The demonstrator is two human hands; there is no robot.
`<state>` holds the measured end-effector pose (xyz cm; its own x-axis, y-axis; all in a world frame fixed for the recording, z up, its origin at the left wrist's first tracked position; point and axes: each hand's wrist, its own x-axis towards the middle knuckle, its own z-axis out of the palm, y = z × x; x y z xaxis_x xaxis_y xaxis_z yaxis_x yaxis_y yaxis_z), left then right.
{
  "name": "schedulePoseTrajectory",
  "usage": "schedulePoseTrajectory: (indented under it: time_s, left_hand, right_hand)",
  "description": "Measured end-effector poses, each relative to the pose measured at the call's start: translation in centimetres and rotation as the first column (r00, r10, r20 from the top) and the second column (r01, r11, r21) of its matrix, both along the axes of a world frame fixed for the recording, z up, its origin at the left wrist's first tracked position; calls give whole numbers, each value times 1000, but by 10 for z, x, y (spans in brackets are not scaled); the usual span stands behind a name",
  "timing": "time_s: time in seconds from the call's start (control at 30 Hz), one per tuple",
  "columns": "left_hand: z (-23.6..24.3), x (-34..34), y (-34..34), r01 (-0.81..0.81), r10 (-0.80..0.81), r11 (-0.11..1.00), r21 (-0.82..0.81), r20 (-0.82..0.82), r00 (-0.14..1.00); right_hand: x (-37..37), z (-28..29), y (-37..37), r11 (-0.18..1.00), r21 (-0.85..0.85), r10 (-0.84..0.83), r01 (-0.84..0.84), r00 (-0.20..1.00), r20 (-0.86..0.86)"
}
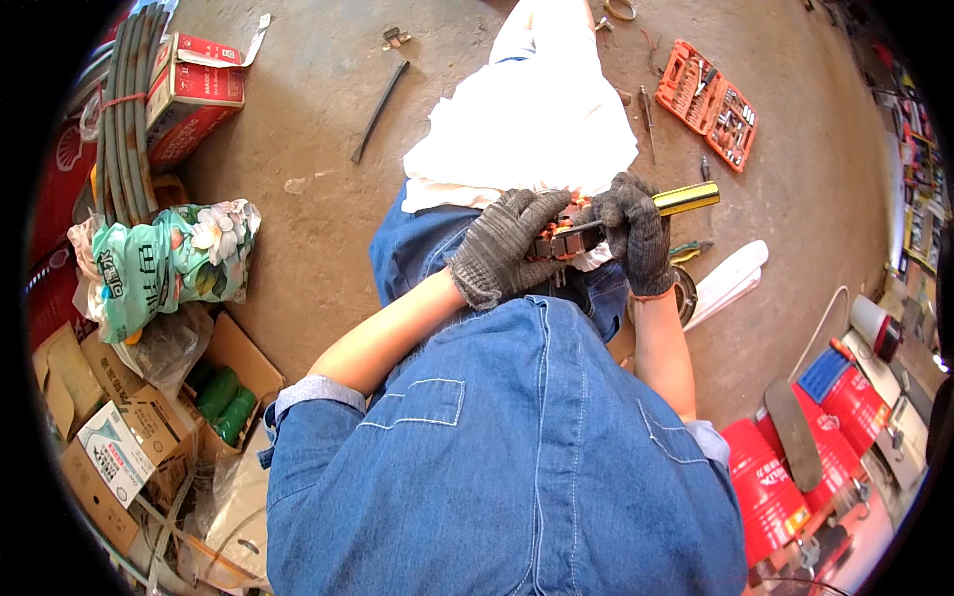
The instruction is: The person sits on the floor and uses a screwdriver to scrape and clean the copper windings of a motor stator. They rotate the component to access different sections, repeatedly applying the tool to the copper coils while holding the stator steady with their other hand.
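Observation:
My left hand (507, 243), in a grey knit glove, is closed round a dark metal part with copper windings (566, 241), which looks like a motor stator. It is held over my lap, close to the white cloth (522, 129) spread on my legs. Gloved too, my right hand (636, 228) grips a screwdriver (688, 198) whose yellow and black handle sticks out to the right. The screwdriver's shaft points left against the windings. My fingers cover much of the part, so the exact spot the tip touches is hidden.
An orange socket set case (707, 104) lies open at the far right, beside a thin long tool (648, 124). Pliers (693, 248) and a white folded item (730, 280) are right of my hands. Cardboard boxes (119, 437) stand left; red drums (760, 487) stand right.

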<state>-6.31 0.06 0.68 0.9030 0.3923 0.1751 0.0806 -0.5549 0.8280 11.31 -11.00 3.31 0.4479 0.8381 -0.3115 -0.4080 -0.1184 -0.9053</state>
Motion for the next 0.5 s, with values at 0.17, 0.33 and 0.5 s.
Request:
schedulePoseTrajectory:
  time_s: [0.17,0.33,0.5]
  left_hand:
    - [4,-4,0,43,-49,995,-89,-71,996]
    - [3,-5,2,42,-43,997,-69,-7,999]
    - [0,-4,4,49,-50,996,-76,-9,999]
  right_hand:
    - [-3,-7,-3,1000,23,-12,12,1000,21]
    - [-5,5,-4,998,18,64,-63,997,-30]
    - [-17,15,4,996,-40,77,-74,993,90]
